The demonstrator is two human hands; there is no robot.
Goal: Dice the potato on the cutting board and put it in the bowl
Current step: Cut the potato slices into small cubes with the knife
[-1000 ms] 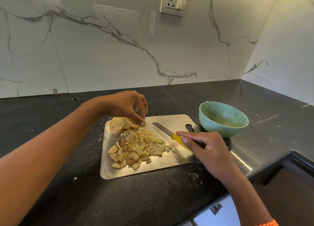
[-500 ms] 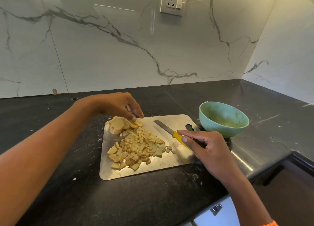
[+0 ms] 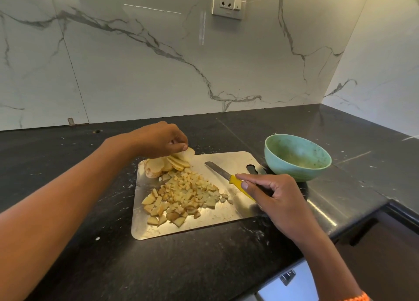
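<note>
still slices to dice, bowl waiting

here the left hand (image 3: 162, 139) hovers at the far left corner of the cutting board (image 3: 229, 162), its fingers curled and pinching the top potato slice (image 3: 187, 153) off a fanned stack of slices (image 3: 166, 163). the right hand (image 3: 275, 196) is wrapped around the yellow handle of the knife (image 3: 227, 178), forefinger stretched along the top, blade lying low over the bare far part of the board and pointing away to the left.

the diced potato (image 3: 183, 195) sits in a loose heap across the middle and near left of the board, some pieces coarser at the near edge. the green bowl (image 3: 297, 156) stands just beside the board's far right corner on the dark counter (image 3: 204, 266); no potato shows inside it.

judging from this, dicing is well along but not finished, and the transfer is not started.

what could go wrong: the pinched slice looks thin and likely wet, so it could slip and drop among the cubes or off the far edge. the heap spreads close to the blade's working area, so cutting there could scatter pieces onto the counter. the metal board may skate on the smooth stone under a firm chop. fingertips holding a thin slice sit near the blade's path.
</note>
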